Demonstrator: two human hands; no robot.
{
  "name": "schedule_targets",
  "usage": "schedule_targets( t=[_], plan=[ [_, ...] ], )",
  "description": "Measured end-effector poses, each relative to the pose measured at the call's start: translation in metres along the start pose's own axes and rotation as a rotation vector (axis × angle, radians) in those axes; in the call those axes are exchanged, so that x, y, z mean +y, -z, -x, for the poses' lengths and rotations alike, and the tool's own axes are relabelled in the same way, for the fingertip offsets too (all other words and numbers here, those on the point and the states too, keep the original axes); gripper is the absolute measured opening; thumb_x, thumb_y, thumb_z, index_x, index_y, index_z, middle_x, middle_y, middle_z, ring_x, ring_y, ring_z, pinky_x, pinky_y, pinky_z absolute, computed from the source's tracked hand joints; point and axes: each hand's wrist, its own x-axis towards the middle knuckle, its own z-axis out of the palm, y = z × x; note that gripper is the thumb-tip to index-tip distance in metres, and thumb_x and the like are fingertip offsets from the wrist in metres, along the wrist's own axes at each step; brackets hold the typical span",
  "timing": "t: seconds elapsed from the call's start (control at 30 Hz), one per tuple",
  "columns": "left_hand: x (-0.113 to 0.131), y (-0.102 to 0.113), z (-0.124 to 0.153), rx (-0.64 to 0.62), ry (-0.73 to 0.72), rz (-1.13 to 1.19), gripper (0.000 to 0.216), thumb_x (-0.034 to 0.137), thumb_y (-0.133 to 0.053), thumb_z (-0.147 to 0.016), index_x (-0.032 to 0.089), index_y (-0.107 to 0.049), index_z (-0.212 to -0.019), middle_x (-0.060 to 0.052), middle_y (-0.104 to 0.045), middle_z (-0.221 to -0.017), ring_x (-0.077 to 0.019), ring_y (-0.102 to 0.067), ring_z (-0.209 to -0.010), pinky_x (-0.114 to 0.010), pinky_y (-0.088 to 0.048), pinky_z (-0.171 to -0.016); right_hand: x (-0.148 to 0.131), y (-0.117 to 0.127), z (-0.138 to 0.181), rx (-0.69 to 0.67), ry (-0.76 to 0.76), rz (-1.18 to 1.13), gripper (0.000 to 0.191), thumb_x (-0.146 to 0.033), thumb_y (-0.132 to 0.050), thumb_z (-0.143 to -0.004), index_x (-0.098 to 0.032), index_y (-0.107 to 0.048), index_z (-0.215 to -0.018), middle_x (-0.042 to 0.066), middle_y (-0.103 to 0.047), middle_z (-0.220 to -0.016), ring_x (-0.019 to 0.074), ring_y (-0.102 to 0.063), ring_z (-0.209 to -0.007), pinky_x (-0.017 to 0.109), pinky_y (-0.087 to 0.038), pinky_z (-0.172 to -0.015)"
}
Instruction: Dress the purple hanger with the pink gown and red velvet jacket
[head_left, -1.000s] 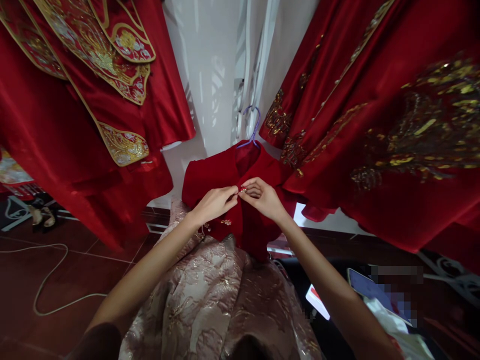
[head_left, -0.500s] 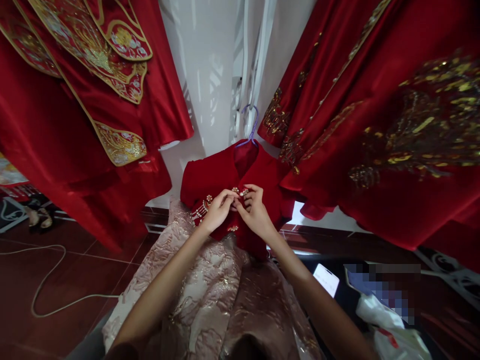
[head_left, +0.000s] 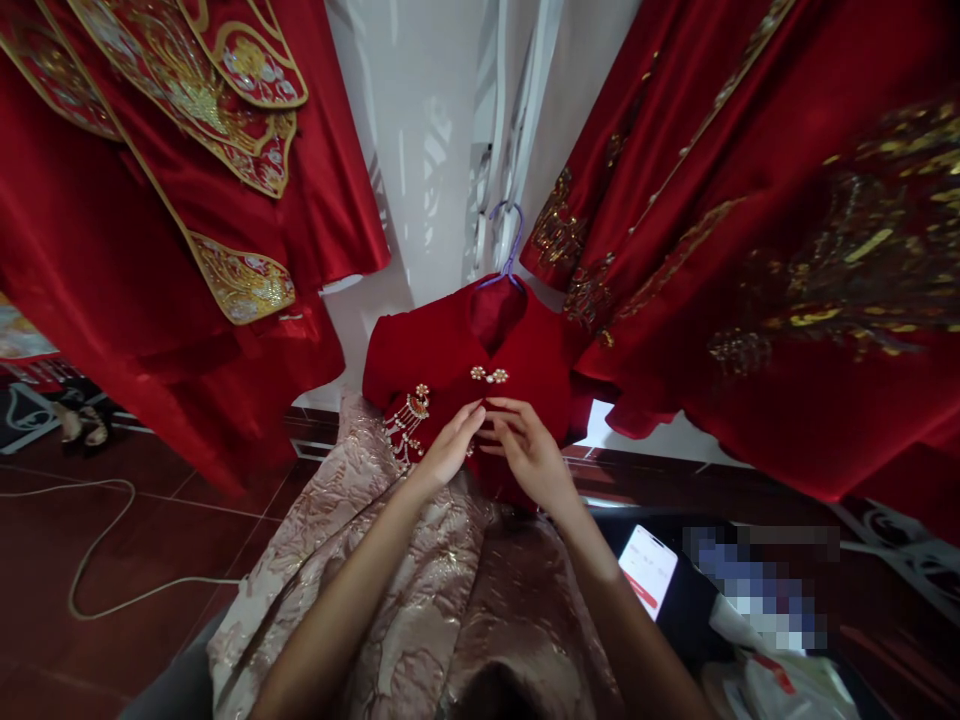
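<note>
A short-sleeved red jacket [head_left: 427,350] hangs on a purple hanger [head_left: 513,243] in front of me. On its chest, a flower-shaped pearl clasp [head_left: 489,376] lies joined across the front opening. Just below the clasp, my left hand [head_left: 452,447] rests against the jacket, fingers stretched out and close together. My right hand [head_left: 531,455] meets it from the other side, its fingers extended and slightly apart. Their fingertips nearly touch at the front seam and cover part of a lower ornament. A beaded tassel brooch [head_left: 409,412] hangs beside my left hand.
Below the jacket spreads a shiny pink brocade skirt [head_left: 405,590]. Red embroidered gowns hang at left [head_left: 247,230] and right [head_left: 675,300]. A lit phone [head_left: 646,570] and plastic bags [head_left: 799,685] lie at lower right. A white cable [head_left: 101,540] curls over the tiled floor.
Both hands have come off the upper clasp and slid slightly down the jacket front. That clasp now shows fully, its two halves together. The phone's screen has changed.
</note>
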Motion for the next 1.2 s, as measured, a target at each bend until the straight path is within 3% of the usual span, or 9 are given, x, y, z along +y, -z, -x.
schedule_targets(
  t=[0.13,0.3,0.47,0.57,0.63,0.7,0.8,0.93,1.2],
  plan=[
    [-0.016,0.001,0.008,0.121,0.061,0.171,0.038,0.040,-0.064,-0.076,0.018,-0.062,-0.107,-0.007,-0.066,-0.107,-0.0186,-0.062,-0.096,-0.029,-0.049,-0.084,0.006,-0.002,0.000,0.024,0.065,0.207,0.022,-0.036,-0.050,-0.086,-0.023,-0.055,-0.103,0.007,-0.060,-0.106,0.0170,-0.063,-0.089,0.033,-0.056,-0.076],
    [-0.018,0.016,0.016,0.246,0.147,0.257,0.034,0.041,-0.073,-0.066,0.013,-0.067,-0.084,-0.001,-0.065,-0.071,-0.0106,-0.060,-0.065,-0.021,-0.051,-0.063,0.006,-0.003,0.002,0.035,0.037,0.407,0.022,-0.035,-0.061,-0.078,-0.019,-0.057,-0.092,0.005,-0.062,-0.085,0.0152,-0.061,-0.071,0.028,-0.054,-0.063],
    [-0.016,0.021,0.020,0.149,0.164,0.329,0.034,0.040,-0.071,-0.069,0.013,-0.069,-0.090,-0.003,-0.068,-0.082,-0.0133,-0.062,-0.075,-0.030,-0.056,-0.074,0.013,-0.018,0.004,0.028,-0.007,0.347,0.035,-0.034,-0.066,-0.072,-0.020,-0.048,-0.099,0.006,-0.062,-0.087,0.0160,-0.061,-0.070,0.027,-0.054,-0.057],
    [-0.021,0.023,0.018,0.155,0.053,0.191,0.029,0.037,-0.069,-0.071,0.014,-0.068,-0.088,-0.005,-0.067,-0.085,-0.0153,-0.063,-0.079,-0.031,-0.056,-0.075,0.017,-0.021,0.003,0.026,-0.022,0.324,0.031,-0.030,-0.064,-0.073,-0.020,-0.047,-0.097,0.003,-0.061,-0.080,0.0154,-0.062,-0.068,0.027,-0.054,-0.057],
    [-0.025,0.026,0.015,0.235,-0.086,-0.016,0.024,0.036,-0.068,-0.073,0.016,-0.068,-0.087,-0.006,-0.065,-0.089,-0.0150,-0.061,-0.080,-0.029,-0.055,-0.072,0.017,-0.020,0.002,0.037,-0.026,0.323,0.028,-0.030,-0.063,-0.074,-0.021,-0.047,-0.095,0.002,-0.060,-0.076,0.0153,-0.062,-0.067,0.026,-0.053,-0.056],
    [-0.031,0.031,0.011,0.411,-0.211,-0.205,0.025,0.034,-0.068,-0.072,0.018,-0.066,-0.091,-0.007,-0.060,-0.097,-0.0140,-0.059,-0.081,-0.026,-0.054,-0.067,0.016,-0.017,0.002,0.064,-0.015,0.326,0.029,-0.031,-0.065,-0.073,-0.020,-0.048,-0.094,0.002,-0.060,-0.075,0.0155,-0.062,-0.068,0.025,-0.052,-0.056],
    [-0.039,0.040,0.003,0.591,-0.290,-0.253,0.032,0.029,-0.068,-0.072,0.019,-0.057,-0.100,-0.007,-0.055,-0.102,-0.0132,-0.057,-0.083,-0.025,-0.053,-0.067,0.015,-0.015,0.001,0.072,0.024,0.305,0.029,-0.032,-0.064,-0.075,-0.021,-0.048,-0.097,0.003,-0.060,-0.080,0.0154,-0.062,-0.072,0.024,-0.052,-0.057],
    [-0.043,0.048,-0.005,0.489,-0.267,-0.164,0.031,0.024,-0.067,-0.072,0.019,-0.052,-0.098,-0.005,-0.058,-0.095,-0.0134,-0.060,-0.086,-0.027,-0.053,-0.073,0.016,-0.020,-0.010,0.025,0.093,0.235,0.031,-0.034,-0.060,-0.078,-0.022,-0.045,-0.103,0.003,-0.060,-0.084,0.0150,-0.062,-0.076,0.024,-0.052,-0.060],
    [-0.034,0.049,-0.009,0.420,-0.246,-0.116,0.021,0.018,-0.061,-0.073,0.016,-0.060,-0.094,-0.007,-0.066,-0.093,-0.0154,-0.064,-0.086,-0.031,-0.052,-0.082,0.027,-0.036,-0.052,0.058,0.157,0.262,0.029,-0.032,-0.058,-0.078,-0.022,-0.046,-0.103,0.003,-0.059,-0.083,0.0145,-0.061,-0.071,0.024,-0.050,-0.058]
  ],
)
